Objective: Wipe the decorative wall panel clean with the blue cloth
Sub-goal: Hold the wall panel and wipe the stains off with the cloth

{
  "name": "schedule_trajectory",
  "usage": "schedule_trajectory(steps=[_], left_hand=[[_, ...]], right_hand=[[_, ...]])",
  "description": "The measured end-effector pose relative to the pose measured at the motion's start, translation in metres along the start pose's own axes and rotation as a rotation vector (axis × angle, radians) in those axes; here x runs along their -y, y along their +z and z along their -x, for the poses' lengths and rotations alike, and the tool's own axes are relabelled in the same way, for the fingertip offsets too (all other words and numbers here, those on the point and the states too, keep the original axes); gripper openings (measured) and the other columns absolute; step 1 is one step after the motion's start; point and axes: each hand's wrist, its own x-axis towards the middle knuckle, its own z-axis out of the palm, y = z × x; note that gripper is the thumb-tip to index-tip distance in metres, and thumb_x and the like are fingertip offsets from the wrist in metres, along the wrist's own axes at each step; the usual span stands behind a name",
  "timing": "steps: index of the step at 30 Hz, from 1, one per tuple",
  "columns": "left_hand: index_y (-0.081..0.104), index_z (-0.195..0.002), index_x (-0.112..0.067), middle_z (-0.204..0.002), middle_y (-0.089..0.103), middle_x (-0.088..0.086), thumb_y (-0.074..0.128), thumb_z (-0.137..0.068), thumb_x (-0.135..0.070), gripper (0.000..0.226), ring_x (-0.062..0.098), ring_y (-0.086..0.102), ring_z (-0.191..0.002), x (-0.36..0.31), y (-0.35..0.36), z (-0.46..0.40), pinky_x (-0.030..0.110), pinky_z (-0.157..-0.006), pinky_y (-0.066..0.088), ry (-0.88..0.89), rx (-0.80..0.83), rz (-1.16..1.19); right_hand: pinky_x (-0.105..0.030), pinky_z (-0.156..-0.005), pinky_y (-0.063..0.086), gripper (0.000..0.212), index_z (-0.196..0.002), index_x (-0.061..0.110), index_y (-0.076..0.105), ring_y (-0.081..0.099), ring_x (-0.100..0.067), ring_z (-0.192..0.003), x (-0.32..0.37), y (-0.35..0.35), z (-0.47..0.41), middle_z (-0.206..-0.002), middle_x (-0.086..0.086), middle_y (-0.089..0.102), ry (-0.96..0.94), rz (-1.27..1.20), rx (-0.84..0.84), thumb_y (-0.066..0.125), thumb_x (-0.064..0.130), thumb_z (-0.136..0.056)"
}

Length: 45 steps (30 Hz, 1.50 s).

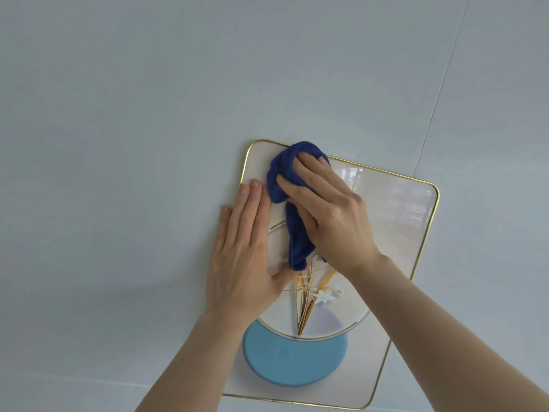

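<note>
Blue cloth (289, 185) under right hand (329, 215) hides panel (395, 221) top, seemingly.

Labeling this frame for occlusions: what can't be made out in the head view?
- Decorative wall panel: left edge and the art's middle hidden by the left hand and right hand.
- Blue cloth: part hidden under the right hand's fingers.
- Dirt or smears on the panel: none discernible; window glare upper right.
- How the panel is mounted: not visible.
</note>
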Motion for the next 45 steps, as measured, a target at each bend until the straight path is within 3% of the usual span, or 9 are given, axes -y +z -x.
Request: schedule_trajectory(steps=[4, 11, 17, 25, 29, 33, 37, 41, 45], left_hand=[[0.009, -0.164, -0.009, -0.174, 0.005, 0.005, 0.056, -0.082, -0.078, 0.117, 0.018, -0.001, -0.161, -0.002, -0.001, 0.002, 0.046, -0.132, 0.012, -0.012, -0.003, -0.015], [0.007, -0.164, -0.009, -0.174, 0.002, 0.004, 0.056, -0.079, -0.08, 0.121, 0.017, -0.004, -0.161, -0.004, -0.003, 0.001, 0.043, -0.132, 0.007, -0.015, 0.017, -0.006], [0.006, -0.164, -0.009, -0.174, 0.004, 0.006, 0.057, -0.078, -0.078, 0.121, 0.018, -0.004, -0.161, -0.006, -0.004, 0.001, 0.043, -0.132, 0.006, -0.033, 0.019, 0.005], [0.005, -0.164, -0.011, -0.175, 0.005, 0.006, 0.067, -0.075, -0.07, 0.123, 0.019, -0.002, -0.161, -0.018, -0.015, 0.001, 0.049, -0.131, 0.012, -0.081, 0.061, -0.02], [0.004, -0.164, -0.01, -0.175, 0.004, 0.007, 0.072, -0.075, -0.067, 0.126, 0.02, -0.002, -0.161, -0.026, -0.022, 0.001, 0.048, -0.131, 0.012, -0.109, 0.093, -0.063], [0.004, -0.163, -0.008, -0.175, 0.003, 0.009, 0.075, -0.077, -0.062, 0.124, 0.023, -0.002, -0.162, -0.029, -0.033, -0.001, 0.049, -0.131, 0.01, -0.094, 0.15, -0.089], [0.013, -0.163, -0.009, -0.174, 0.01, 0.007, 0.071, -0.084, -0.057, 0.109, 0.023, 0.003, -0.162, -0.034, -0.049, 0.003, 0.048, -0.131, 0.008, -0.088, 0.184, -0.064], [0.04, -0.153, -0.024, -0.161, 0.044, -0.002, 0.067, -0.092, -0.044, 0.069, 0.021, 0.032, -0.153, -0.059, -0.065, 0.028, 0.041, -0.128, 0.023, -0.028, 0.272, 0.153], [0.054, -0.138, -0.043, -0.142, 0.059, -0.02, 0.068, -0.091, -0.043, 0.049, 0.008, 0.051, -0.135, -0.082, -0.069, 0.07, 0.032, -0.111, 0.043, -0.102, 0.61, 0.387]], right_hand=[[-0.05, -0.115, 0.048, 0.026, -0.124, 0.004, 0.074, 0.059, -0.034, -0.136, -0.009, -0.011, 0.012, -0.138, -0.016, 0.068, -0.041, 0.017, 0.059, 0.062, -0.001, -0.102], [-0.05, -0.109, 0.053, 0.032, -0.119, 0.001, 0.076, 0.06, -0.035, -0.134, -0.018, -0.029, 0.055, -0.132, -0.018, 0.07, 0.145, 0.065, 0.009, 0.046, 0.003, -0.108], [-0.05, -0.105, 0.057, 0.027, -0.119, 0.003, 0.076, 0.062, -0.036, -0.132, -0.004, -0.027, 0.072, -0.133, -0.019, 0.07, 0.196, 0.115, 0.022, 0.057, -0.001, -0.1], [-0.041, -0.104, 0.058, 0.029, -0.115, 0.005, 0.077, 0.069, -0.028, -0.122, 0.021, -0.049, 0.107, -0.124, -0.011, 0.075, 0.186, 0.143, 0.175, 0.053, 0.003, -0.099], [-0.029, -0.075, 0.062, 0.035, -0.1, 0.012, 0.078, 0.073, -0.022, -0.103, 0.033, -0.065, 0.112, -0.106, -0.003, 0.075, 0.245, 0.091, 0.287, 0.053, 0.002, -0.078], [-0.023, -0.055, 0.051, 0.042, -0.088, 0.02, 0.078, 0.069, -0.02, -0.071, 0.048, -0.084, 0.12, -0.087, 0.004, 0.072, 0.426, 0.012, 0.538, 0.077, -0.005, -0.054], [-0.034, -0.08, 0.054, 0.036, -0.103, 0.027, 0.079, 0.07, -0.026, -0.092, 0.064, -0.106, 0.12, -0.104, 0.003, 0.077, 0.658, -0.173, 0.793, 0.055, 0.006, -0.086], [-0.023, -0.089, 0.053, 0.029, -0.107, 0.032, 0.082, 0.071, -0.014, -0.102, 0.082, -0.13, 0.14, -0.11, 0.009, 0.08, 0.99, -0.388, 0.758, 0.064, 0.012, -0.096], [-0.021, -0.084, 0.055, 0.018, -0.096, 0.031, 0.082, 0.073, -0.003, -0.093, 0.09, -0.153, 0.164, -0.097, 0.015, 0.081, 1.234, -0.633, 0.662, 0.077, 0.015, -0.089]])
